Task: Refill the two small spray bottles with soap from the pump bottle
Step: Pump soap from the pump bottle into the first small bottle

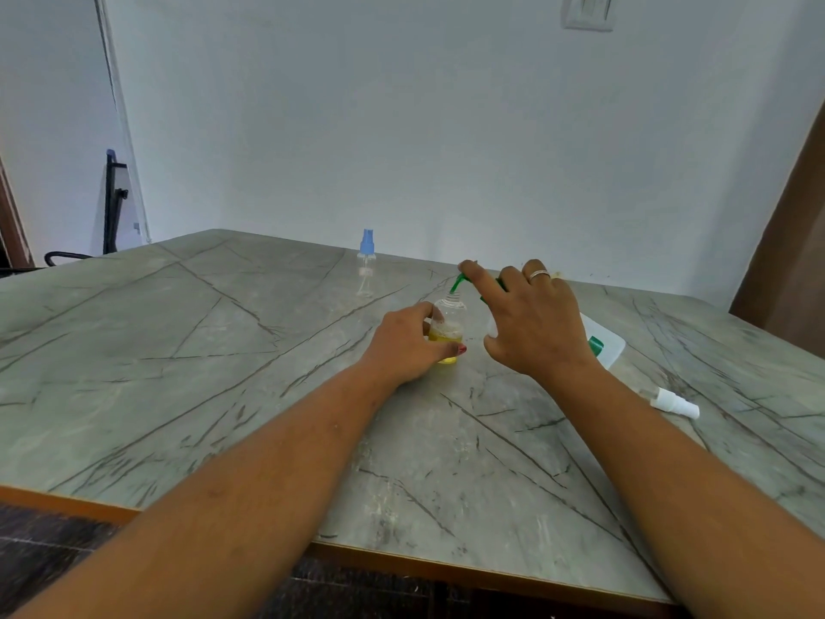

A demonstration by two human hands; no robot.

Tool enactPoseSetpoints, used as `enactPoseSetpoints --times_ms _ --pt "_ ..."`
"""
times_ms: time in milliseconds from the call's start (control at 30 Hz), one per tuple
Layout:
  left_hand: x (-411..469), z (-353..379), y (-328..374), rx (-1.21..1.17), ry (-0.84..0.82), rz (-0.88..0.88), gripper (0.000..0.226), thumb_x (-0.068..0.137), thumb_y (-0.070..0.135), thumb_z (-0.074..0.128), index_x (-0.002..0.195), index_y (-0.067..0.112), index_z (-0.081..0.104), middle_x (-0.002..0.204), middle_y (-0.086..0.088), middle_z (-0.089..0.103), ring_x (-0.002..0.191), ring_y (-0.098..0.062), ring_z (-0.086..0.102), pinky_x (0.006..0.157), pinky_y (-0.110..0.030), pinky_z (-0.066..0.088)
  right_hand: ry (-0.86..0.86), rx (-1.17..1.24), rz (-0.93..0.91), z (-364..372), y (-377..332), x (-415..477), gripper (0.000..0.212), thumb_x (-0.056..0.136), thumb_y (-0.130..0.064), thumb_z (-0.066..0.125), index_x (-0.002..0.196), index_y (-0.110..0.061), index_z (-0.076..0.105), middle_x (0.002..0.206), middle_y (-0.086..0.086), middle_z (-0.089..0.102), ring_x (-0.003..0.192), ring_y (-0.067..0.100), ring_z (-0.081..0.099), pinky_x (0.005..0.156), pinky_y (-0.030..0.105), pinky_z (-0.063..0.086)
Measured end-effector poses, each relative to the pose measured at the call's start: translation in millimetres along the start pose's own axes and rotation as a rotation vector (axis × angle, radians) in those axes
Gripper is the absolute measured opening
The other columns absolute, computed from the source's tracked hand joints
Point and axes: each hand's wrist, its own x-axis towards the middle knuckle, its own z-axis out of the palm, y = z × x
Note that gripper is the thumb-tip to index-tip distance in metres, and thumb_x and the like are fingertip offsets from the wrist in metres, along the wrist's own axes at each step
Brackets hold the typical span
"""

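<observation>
My left hand [408,346] grips a small clear bottle [450,321] that stands uncapped on the table, with yellow soap in its lower part. My right hand [531,319] rests on top of the pump bottle [602,341], its index finger lying along the green pump head [457,282]. The green spout points down at the small bottle's mouth. Most of the white pump bottle is hidden behind my right hand. A second small clear spray bottle [366,272] with a blue cap stands further back. A white spray cap [672,402] lies on the table at the right.
The grey marble-pattern table [223,373] has a wooden front edge close to me. A white wall runs right behind it. A black chair [111,207] stands at the far left, and a brown door edge [790,261] at the right.
</observation>
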Motion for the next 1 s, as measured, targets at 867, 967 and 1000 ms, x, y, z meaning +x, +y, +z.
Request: enactPoseSetpoints --times_ms 867,967,1000 --pt "-1.3 -3.4 2.6 -0.007 -0.006 -0.029 0.057 0.073 0.046 0.073 0.120 0.021 0.053 0.122 -0.004 0.058 0.096 -0.013 0.052 0.080 -0.021 0.041 -0.014 0.030 0.010 -0.3 -3.0 4.9 0.089 0.073 -0.047 0.067 0.141 -0.029 0.013 0.115 0.006 0.058 0.104 0.028 0.052 0.074 0.035 0.050" --pt "-0.2 -2.4 1.3 -0.003 -0.009 -0.027 0.058 0.072 0.047 0.072 0.120 0.021 0.053 0.123 -0.004 0.058 0.094 -0.011 0.050 0.079 -0.020 0.040 -0.022 0.048 0.012 0.8 -1.9 4.7 0.089 0.073 -0.048 0.066 0.142 -0.030 0.012 0.116 0.006 0.058 0.104 0.028 0.052 0.074 0.035 0.050" --pt "0.3 -1.9 1.0 0.003 -0.010 -0.027 0.058 0.072 0.047 0.072 0.121 0.021 0.052 0.124 -0.004 0.057 0.094 -0.011 0.050 0.079 -0.020 0.040 -0.021 0.054 0.017 0.4 -1.2 4.8 0.088 0.073 -0.047 0.067 0.141 -0.030 0.014 0.114 0.006 0.059 0.103 0.028 0.052 0.074 0.035 0.051"
